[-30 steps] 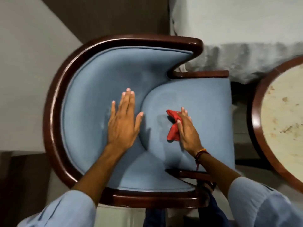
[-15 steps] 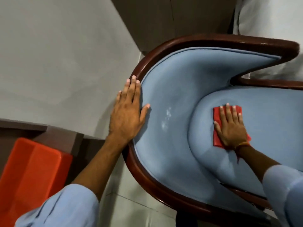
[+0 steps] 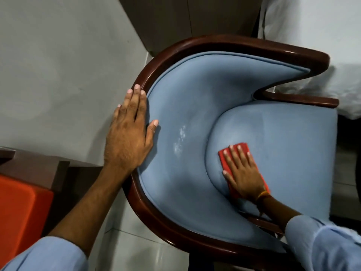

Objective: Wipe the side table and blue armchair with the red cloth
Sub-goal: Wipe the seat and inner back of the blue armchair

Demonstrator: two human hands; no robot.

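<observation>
Pressing our right hand (image 3: pixel 242 173), fingers flat, on the red cloth (image 3: pixel 227 159) atop the blue armchair (image 3: pixel 289 145); left hand (image 3: pixel 129 137) open on its rim, orange bin (image 3: pixel 21 208) near left

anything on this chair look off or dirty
Yes: a whitish smudge marks the blue armchair on its inner backrest, paler than the fabric around it. The right hand presses the red cloth on the seat, apart from it.

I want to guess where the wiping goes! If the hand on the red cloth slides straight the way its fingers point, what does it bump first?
Probably the blue armchair's curved padded backrest; the right hand only has bare seat before it.
</observation>
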